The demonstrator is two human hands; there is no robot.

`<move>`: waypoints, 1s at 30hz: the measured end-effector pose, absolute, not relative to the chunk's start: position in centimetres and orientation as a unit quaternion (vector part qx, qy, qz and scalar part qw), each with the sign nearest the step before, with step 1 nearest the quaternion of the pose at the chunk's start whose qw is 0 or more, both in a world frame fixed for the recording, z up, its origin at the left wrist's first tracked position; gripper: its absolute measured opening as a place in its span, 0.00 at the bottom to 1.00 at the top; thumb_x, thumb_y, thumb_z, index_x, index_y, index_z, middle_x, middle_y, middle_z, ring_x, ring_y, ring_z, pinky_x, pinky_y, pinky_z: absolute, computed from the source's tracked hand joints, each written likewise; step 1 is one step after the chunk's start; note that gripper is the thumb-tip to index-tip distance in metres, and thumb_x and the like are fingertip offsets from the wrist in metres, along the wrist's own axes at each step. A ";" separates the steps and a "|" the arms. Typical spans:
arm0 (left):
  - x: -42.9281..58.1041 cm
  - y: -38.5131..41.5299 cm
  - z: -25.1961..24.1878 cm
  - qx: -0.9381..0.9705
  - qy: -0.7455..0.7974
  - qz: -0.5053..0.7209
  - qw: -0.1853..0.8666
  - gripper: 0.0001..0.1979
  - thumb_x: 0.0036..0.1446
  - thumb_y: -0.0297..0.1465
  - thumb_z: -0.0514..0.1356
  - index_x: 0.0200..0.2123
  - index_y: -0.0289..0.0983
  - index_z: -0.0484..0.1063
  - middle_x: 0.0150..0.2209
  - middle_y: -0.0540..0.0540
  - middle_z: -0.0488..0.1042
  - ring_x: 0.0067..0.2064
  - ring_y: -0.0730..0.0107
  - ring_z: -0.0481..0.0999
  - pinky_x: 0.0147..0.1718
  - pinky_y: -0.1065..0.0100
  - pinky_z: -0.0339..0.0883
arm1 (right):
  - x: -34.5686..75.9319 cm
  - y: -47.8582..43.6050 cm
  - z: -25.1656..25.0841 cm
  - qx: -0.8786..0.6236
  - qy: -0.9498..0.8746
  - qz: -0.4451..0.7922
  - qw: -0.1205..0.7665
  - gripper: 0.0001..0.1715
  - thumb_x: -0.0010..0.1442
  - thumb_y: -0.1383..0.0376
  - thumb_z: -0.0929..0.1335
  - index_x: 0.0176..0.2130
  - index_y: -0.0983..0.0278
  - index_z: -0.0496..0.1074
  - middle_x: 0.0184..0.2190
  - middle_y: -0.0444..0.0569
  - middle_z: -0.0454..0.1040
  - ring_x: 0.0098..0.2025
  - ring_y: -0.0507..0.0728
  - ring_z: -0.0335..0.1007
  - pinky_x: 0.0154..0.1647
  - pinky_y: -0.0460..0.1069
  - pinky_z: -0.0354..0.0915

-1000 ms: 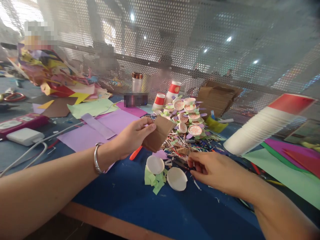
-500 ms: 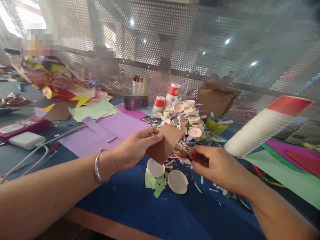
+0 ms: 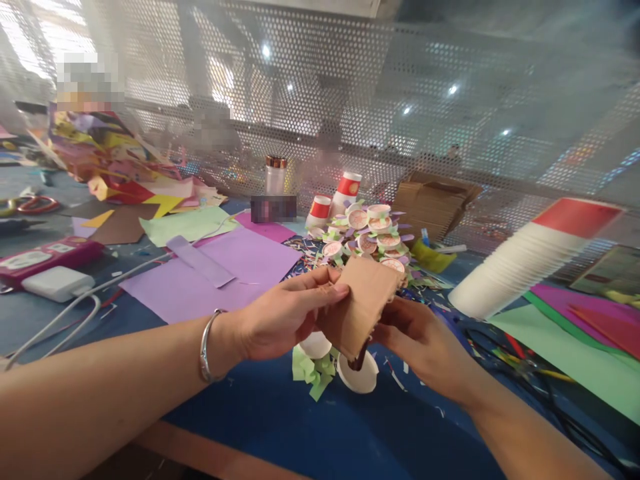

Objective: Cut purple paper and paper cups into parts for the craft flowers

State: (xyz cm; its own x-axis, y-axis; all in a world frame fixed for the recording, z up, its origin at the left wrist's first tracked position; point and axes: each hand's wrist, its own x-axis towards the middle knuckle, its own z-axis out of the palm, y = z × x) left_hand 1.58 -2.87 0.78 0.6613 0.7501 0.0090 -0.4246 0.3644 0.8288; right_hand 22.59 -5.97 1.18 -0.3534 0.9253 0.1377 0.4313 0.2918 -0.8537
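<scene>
A folded piece of brown cardboard [image 3: 361, 303] is pinched by my left hand [image 3: 290, 303] at its left edge. Close against its right edge is my right hand [image 3: 417, 340], fingers curled and partly hidden behind the cardboard. A dark object [image 3: 358, 361] sticks out below the cardboard near those fingers; whether my right hand holds it is unclear. Under my hands lie two white paper discs, the left one [image 3: 316, 344] with green paper strips [image 3: 314, 372], the right one [image 3: 361, 377] by itself. Small decorated cup pieces [image 3: 370, 230] are piled behind the cardboard.
Leaning at the right is a long stack of paper cups [image 3: 525, 260]. Purple paper [image 3: 225, 267] and a power strip [image 3: 50, 260] lie left. Black cable and pliers [image 3: 530, 367] are beside my right forearm. Folded cardboard [image 3: 433, 203] and a bottle [image 3: 275, 177] stand behind.
The cardboard has moved right and slightly down with my left hand and is tilted differently. My right hand has come up against it, and the dark object now shows beneath.
</scene>
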 end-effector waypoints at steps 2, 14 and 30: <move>1.6 -3.0 0.8 0.428 0.186 0.363 0.806 0.07 0.60 0.32 0.63 0.39 0.36 0.70 0.34 0.49 0.70 0.36 0.72 0.72 0.37 0.71 0.66 | 22.3 -6.0 1.0 -0.430 -0.720 0.409 0.359 0.04 0.62 0.64 0.67 0.35 0.60 0.73 0.30 0.45 0.76 0.34 0.56 0.72 0.36 0.48 0.68; 1.9 -3.1 1.2 0.401 0.157 0.416 0.801 0.05 0.60 0.29 0.61 0.34 0.35 0.67 0.32 0.48 0.68 0.35 0.72 0.71 0.37 0.70 0.66 | 21.2 -6.2 -0.3 -0.355 -0.579 0.569 0.464 0.04 0.65 0.61 0.70 0.40 0.58 0.74 0.27 0.43 0.74 0.27 0.50 0.68 0.28 0.44 0.67; 0.7 -1.8 0.4 0.617 0.238 0.488 0.570 0.09 0.64 0.36 0.60 0.37 0.36 0.65 0.36 0.48 0.71 0.37 0.72 0.71 0.36 0.69 0.64 | 20.9 -6.4 0.9 -0.470 -0.460 0.534 0.531 0.21 0.58 0.47 0.72 0.36 0.62 0.76 0.24 0.42 0.66 0.21 0.47 0.54 0.17 0.42 0.50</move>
State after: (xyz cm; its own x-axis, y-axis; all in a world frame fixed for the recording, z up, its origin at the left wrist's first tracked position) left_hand 0.73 -1.78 0.37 0.4109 0.8496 0.3307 -0.2623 -0.2373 0.9354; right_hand 20.92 -6.40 0.86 0.0062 0.9999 -0.0128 -0.1354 -0.0119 -0.9907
